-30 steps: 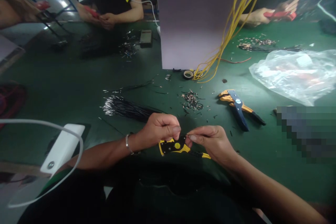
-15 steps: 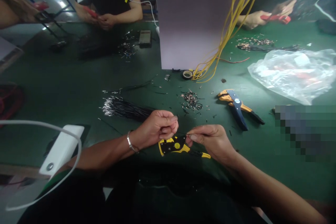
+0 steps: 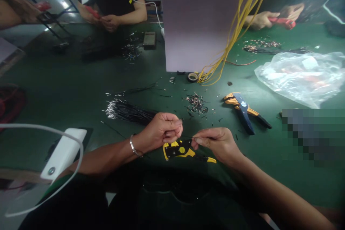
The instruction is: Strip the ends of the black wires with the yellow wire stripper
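My left hand (image 3: 169, 127) is closed, its thumb pressed against curled fingers. Across the small gap, my right hand (image 3: 215, 140) pinches a thin black wire (image 3: 188, 137) between thumb and forefinger. That wire runs back to the left hand, where the fingers hide most of it. Below both hands lies a yellow and black wire stripper (image 3: 178, 150), touched by neither. Beyond my left wrist rests a bundle of black wires (image 3: 132, 110) with bare shiny ends pointing left. A pile of short wire scraps (image 3: 197, 103) lies ahead of my hands.
To the right lie a blue and orange wire stripper (image 3: 244, 109) and a clear plastic bag (image 3: 302, 75). A pale panel (image 3: 199, 25) stands ahead, with yellow wires (image 3: 234, 36) hanging beside it and tape rolls (image 3: 192, 77) at its foot. Co-workers' hands hold red tools across the green table (image 3: 81, 79).
My hands have hardly moved and keep the same closed poses. Across the table at right, a co-worker's red tool has shifted slightly.
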`<state>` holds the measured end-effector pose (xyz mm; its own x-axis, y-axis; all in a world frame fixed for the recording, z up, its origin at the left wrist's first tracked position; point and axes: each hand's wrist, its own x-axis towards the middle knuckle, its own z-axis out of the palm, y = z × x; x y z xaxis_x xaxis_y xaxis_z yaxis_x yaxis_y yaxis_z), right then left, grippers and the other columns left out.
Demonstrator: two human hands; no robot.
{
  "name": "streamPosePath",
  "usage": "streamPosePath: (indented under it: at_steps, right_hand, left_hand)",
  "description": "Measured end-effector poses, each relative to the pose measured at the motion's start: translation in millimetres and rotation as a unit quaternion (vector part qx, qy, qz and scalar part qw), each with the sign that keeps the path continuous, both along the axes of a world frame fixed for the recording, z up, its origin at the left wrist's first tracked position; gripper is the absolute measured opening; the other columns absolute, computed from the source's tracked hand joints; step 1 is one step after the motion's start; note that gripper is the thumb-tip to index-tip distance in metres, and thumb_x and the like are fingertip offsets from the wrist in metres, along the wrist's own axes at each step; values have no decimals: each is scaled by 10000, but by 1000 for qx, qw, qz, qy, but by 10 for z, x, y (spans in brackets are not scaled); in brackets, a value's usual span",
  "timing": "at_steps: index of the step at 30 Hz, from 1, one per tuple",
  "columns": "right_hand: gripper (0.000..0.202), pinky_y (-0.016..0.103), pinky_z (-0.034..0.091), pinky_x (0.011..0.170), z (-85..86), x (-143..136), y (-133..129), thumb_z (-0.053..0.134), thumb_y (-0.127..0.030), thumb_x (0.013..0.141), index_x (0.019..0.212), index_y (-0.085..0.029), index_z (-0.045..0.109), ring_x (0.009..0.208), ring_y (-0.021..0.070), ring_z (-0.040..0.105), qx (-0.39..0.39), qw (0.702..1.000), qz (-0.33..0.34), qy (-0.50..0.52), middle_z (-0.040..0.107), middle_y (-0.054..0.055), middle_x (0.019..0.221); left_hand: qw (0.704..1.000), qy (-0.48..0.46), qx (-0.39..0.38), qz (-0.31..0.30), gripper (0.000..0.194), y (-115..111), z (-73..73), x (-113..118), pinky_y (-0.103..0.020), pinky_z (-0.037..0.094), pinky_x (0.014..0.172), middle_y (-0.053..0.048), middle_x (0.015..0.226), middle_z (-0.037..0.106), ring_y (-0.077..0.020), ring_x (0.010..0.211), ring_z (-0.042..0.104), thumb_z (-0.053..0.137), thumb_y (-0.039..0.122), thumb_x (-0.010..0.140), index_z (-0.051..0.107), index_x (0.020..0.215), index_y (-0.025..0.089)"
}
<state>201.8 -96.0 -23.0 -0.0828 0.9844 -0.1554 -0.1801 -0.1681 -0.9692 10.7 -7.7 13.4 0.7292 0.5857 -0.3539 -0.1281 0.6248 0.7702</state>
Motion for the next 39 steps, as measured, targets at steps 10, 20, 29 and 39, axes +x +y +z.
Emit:
streamPosePath:
  at_steps: [10, 20, 29, 39]
  right_hand:
    - [191, 286, 556, 650, 140, -39, 34, 681, -333, 790, 831, -160, 753, 699, 182, 686, 43, 989, 68, -122, 743, 68, 763]
    - [272, 212, 388, 492, 224, -158, 3, 541, -279, 879, 653, -159, 633, 498, 93, 500, 112, 945, 166, -257, 594, -2, 564]
    - [271, 207, 272, 465, 245, -218, -54, 476, -183, 828, 574, -191, 381, 503, 79, 293, 94, 944, 219, -227, 317, -63, 549]
    - [282, 219, 259, 454, 191, -216, -98, 484, -272, 872, 613, -196, 403, 496, 86, 284, 33, 969, 206, -136, 325, -61, 542]
  left_hand:
    - [995, 14, 101, -5, 311, -51, -7, -20, -182, 183, 359, -3, 522, 529, -18, 368, 314, 710, 327, 735, 595, 558, 98]
    - [995, 36, 82, -49, 343, -88, -16, -10, -168, 210, 354, -13, 518, 580, -18, 357, 338, 710, 391, 718, 577, 580, 106]
    - [994, 19, 42, -97, 356, -60, 29, -23, -167, 205, 376, 0, 510, 539, -20, 380, 340, 637, 357, 799, 518, 569, 113]
    - [995, 68, 46, -53, 340, -45, 83, 13, -165, 187, 370, 11, 443, 514, -12, 362, 316, 710, 340, 679, 521, 510, 113]
